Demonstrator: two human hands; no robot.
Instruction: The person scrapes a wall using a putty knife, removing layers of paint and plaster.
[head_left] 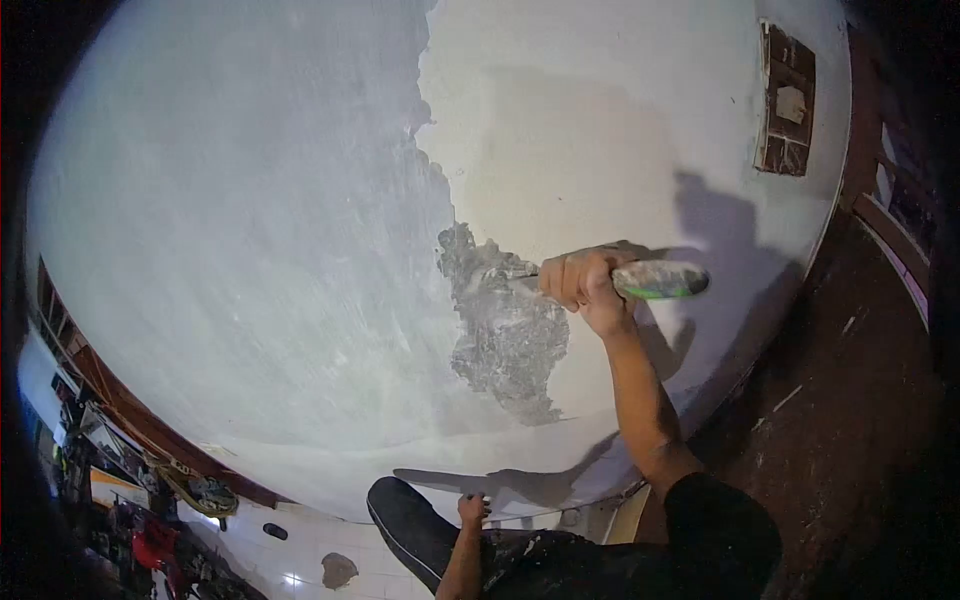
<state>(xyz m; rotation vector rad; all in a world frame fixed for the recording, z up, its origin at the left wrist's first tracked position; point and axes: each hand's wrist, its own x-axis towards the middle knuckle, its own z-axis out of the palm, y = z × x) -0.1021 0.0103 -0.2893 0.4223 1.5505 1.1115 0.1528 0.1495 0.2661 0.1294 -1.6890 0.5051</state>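
My right hand (588, 285) is wrapped round the handle of a scraper (660, 279), which is smeared white and grey with some green. Its blade is mostly hidden by my fingers and points left at the wall. Beside it is a rough grey bare patch (505, 335), where the cream coating (570, 150) is gone. To the left stretches a large smooth grey area (270, 200) with a ragged border. Low down, near my bent knee in dark trousers (415, 525), my left hand (473, 509) has curled fingers; whether anything small is in them cannot be made out.
A recessed box (787, 100) sits in the wall at upper right. Dark brown flooring (820, 430) with pale scraps lies on the right. Clutter with a red object (155, 548) stands at lower left. A small black object (275, 531) and a brown piece (339, 571) lie on white tiles.
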